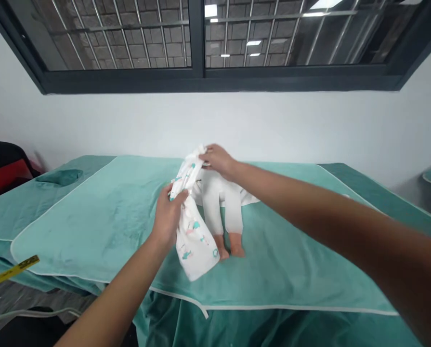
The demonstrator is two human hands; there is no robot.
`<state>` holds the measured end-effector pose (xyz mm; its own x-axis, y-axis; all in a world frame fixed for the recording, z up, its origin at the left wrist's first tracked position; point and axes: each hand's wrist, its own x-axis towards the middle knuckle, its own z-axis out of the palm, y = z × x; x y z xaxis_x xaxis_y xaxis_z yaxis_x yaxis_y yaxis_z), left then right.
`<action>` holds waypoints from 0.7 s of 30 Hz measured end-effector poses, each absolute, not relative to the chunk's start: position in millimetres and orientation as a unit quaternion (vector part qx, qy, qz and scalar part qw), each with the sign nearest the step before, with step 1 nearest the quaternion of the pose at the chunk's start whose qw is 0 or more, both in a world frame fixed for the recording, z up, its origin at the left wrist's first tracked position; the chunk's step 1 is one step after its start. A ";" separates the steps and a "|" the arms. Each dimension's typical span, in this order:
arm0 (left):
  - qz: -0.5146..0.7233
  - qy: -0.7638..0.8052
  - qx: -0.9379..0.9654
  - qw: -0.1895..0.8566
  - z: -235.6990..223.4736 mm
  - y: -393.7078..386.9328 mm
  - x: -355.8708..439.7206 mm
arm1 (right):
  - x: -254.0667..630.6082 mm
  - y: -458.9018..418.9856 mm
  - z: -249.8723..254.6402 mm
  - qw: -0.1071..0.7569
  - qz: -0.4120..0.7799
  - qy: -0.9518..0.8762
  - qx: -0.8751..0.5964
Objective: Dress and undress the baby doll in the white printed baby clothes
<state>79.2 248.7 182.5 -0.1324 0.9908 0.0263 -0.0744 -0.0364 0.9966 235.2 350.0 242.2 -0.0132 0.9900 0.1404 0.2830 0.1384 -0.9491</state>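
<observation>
A white baby garment [197,243] with small teal and pink prints hangs between my hands, its lower end loose and angled to the right. My left hand [167,212] grips its left side partway down, thumb on top. Higher up, my right hand [218,160] pinches the gathered top end. Just behind the garment lies a baby doll [232,207] in white trousers, bare feet toward me. Its upper body is hidden by my right hand and the cloth. Some white fabric [248,197] spreads beside and under the doll's legs.
A teal padded bed cover [103,217] with white piping lies under the doll, against a white wall [136,125]. A barred window [197,79] is above. A red and black object [7,171] stands at far left; a yellow strip [11,272] juts in below it.
</observation>
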 end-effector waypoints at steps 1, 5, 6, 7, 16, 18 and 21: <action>0.544 0.525 0.447 0.479 170.1 251.9 76.7 | 235.5 357.0 224.9 0.435 0.376 -0.597 -0.559; 0.388 0.596 0.516 0.477 125.7 269.1 71.5 | 253.2 383.6 181.1 0.385 0.311 -0.616 -0.613; 0.375 0.609 0.540 0.443 119.5 273.4 71.7 | 262.1 390.8 176.4 0.382 0.283 -0.618 -0.626; 0.382 0.611 0.565 0.401 116.0 277.3 72.8 | 272.6 398.2 173.2 0.382 0.254 -0.618 -0.638; 0.377 0.450 0.510 0.628 125.5 316.1 125.9 | 365.9 458.2 137.5 0.299 0.196 -0.566 -0.742; 0.387 0.416 0.435 0.698 122.3 327.9 137.3 | 373.9 468.5 134.0 0.276 0.220 -0.575 -0.738; 0.396 0.388 0.378 0.741 123.7 342.6 144.4 | 375.9 483.5 144.6 0.233 0.266 -0.610 -0.709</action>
<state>144.4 342.6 123.7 0.3856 0.8802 -0.2766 -0.2930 0.4011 0.8679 375.9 483.5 144.6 0.1134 0.9892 -0.0926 0.7409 -0.1462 -0.6555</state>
